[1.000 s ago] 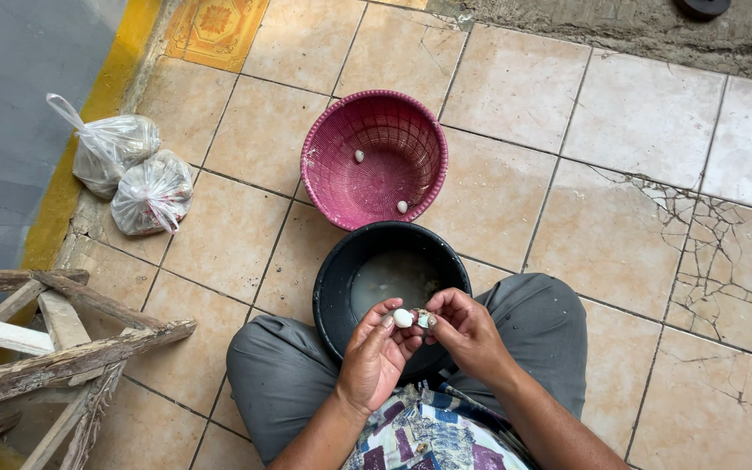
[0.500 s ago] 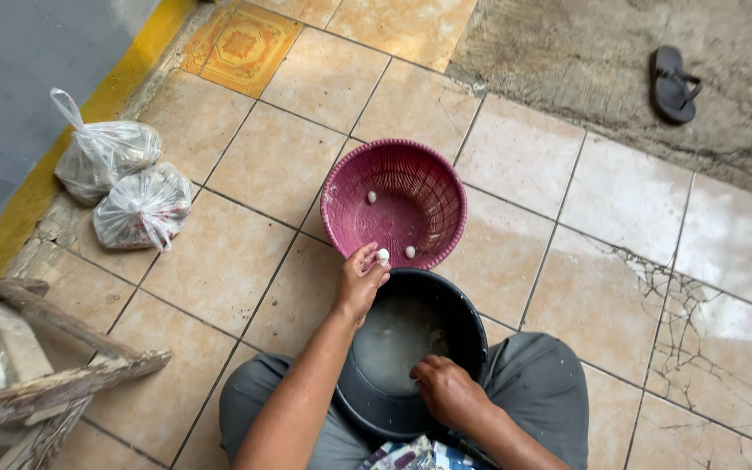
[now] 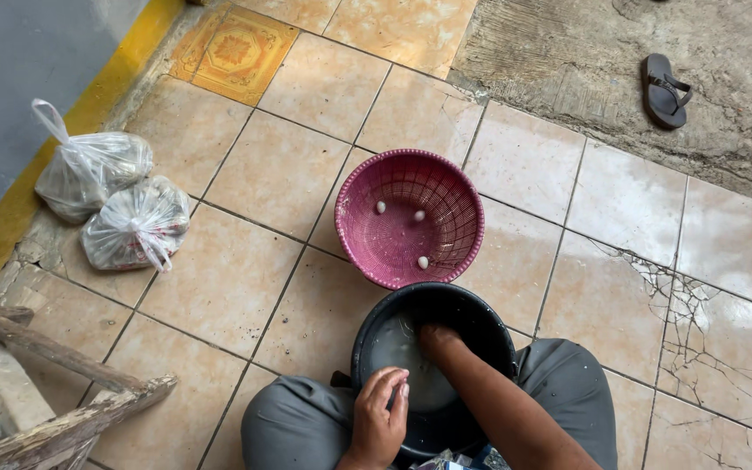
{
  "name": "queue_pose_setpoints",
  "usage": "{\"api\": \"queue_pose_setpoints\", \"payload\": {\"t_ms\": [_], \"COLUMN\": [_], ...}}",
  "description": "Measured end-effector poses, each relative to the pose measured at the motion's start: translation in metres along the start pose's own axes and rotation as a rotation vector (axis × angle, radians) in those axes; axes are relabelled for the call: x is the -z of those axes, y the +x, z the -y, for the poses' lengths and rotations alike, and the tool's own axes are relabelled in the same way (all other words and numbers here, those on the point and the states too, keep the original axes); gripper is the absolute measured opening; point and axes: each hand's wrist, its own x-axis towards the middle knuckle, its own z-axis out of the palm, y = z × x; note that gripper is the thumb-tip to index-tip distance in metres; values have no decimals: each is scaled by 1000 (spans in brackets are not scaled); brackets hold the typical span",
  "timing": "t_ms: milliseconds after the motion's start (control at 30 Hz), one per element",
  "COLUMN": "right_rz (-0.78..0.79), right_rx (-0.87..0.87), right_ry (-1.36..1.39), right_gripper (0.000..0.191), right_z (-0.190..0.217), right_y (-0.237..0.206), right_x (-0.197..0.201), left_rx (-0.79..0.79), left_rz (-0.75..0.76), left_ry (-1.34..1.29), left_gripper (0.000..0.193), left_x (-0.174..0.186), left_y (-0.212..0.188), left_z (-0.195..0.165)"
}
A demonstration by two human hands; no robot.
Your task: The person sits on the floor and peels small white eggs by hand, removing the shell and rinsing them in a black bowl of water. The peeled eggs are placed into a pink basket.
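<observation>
My right hand [image 3: 439, 341] is plunged into the black basin [image 3: 372, 324] between my knees, its fingers sunk in the cloudy water, so I cannot tell whether they grasp anything. My left hand [image 3: 379, 421] rests on the basin's near rim, fingers loosely curled and released. Just beyond the basin, touching its far edge, sits the pink basket [image 3: 361, 188] on the tiled floor [image 3: 245, 270], holding three small white pieces [image 3: 422, 262].
</observation>
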Motion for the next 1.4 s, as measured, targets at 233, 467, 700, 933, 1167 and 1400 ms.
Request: {"api": "queue_pose_setpoints", "payload": {"t_ms": [233, 467, 700, 933, 1167, 1400], "right_rz": [85, -89, -460, -515, -165, -169], "right_rx": [-13, -82, -101, 28, 278, 44], "right_ry": [150, 1070, 1156, 486, 766, 622], "right_gripper": [32, 37, 42, 30, 23, 23], "right_z": [8, -4, 4, 17, 29, 23], "right_y": [-33, -114, -140, -125, -133, -140], "right_x": [-14, -18, -46, -44, -33, -22], "left_rx": [-97, 78, 22, -126, -431, -355], "left_rz": [-336, -356, -340, -394, -364, -308], "left_ry": [501, 342, 385, 280, 361, 152], "left_gripper": [32, 36, 32, 29, 27, 30], "left_x": [-4, -1, -12, -21, -34, -39], "left_y": [30, 35, 44, 32, 16, 25], "left_z": [-1, 9, 15, -10, -25, -12]}}
